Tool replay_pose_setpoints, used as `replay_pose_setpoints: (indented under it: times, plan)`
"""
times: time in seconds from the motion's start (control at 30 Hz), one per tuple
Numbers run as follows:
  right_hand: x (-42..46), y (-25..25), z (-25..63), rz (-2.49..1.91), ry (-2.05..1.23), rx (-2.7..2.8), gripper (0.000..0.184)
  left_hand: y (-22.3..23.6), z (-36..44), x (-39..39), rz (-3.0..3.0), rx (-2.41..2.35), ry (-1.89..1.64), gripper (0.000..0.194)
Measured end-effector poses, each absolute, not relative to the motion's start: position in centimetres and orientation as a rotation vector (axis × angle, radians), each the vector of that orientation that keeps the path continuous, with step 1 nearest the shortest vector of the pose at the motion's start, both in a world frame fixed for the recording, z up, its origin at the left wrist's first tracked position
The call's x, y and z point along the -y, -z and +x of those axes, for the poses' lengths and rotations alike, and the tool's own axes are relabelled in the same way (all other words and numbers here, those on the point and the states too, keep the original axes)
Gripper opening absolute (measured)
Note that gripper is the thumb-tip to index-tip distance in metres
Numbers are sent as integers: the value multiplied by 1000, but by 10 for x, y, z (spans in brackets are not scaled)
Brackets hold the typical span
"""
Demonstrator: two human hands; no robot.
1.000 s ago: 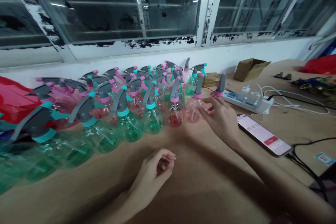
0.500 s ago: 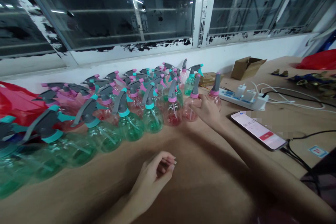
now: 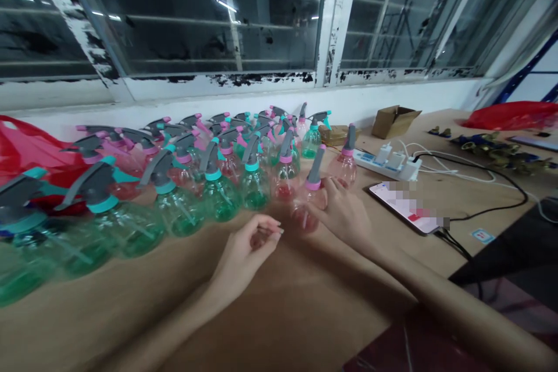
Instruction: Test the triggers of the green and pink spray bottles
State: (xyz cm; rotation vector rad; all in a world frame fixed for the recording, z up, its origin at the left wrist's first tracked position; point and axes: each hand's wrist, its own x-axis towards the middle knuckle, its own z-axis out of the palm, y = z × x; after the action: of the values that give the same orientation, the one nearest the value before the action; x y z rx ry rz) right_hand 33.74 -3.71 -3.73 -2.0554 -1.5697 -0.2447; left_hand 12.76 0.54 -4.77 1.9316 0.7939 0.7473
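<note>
My right hand (image 3: 344,209) is closed around the body of a pink spray bottle (image 3: 304,218) with a grey trigger head and a pink collar. That bottle stands out in front of the row, tilted slightly. My left hand (image 3: 248,244) hovers over the table with its fingers curled and thumb near the fingertips; whether anything lies between them I cannot make out. Green spray bottles (image 3: 220,197) with turquoise collars line the front of the row to the left. Another pink spray bottle (image 3: 346,168) stands just behind my right hand.
Many more spray bottles crowd toward the window wall. On the right lie a phone (image 3: 403,209), a power strip (image 3: 383,164) with chargers and cables, an opened cardboard box (image 3: 396,122) and brass-coloured fittings (image 3: 497,151). Red plastic bags (image 3: 514,114) lie at both ends of the table (image 3: 279,314).
My right hand has drawn the pink spray bottle out of the row toward me. My left hand has risen a little toward the bottles. The view has shifted slightly right.
</note>
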Motion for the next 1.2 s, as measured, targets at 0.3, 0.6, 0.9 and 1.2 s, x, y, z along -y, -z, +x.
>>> replay_pose_setpoints:
  times: [0.3,0.6,0.9,1.2]
  plan:
    - [47,37,243,-1613,66,1931,48,13,92,-10,2019,-843,-885,51]
    - [31,46,156,-1309,-37,2048,69,12,24,-4,1947,-974,-1086,37]
    - [12,59,178,-999,-363,2338,70,12,-9,-4,1997,-1074,-1176,28]
    - [5,111,233,-1216,-324,2364,66,1,18,-9,2167,-1053,-1052,39]
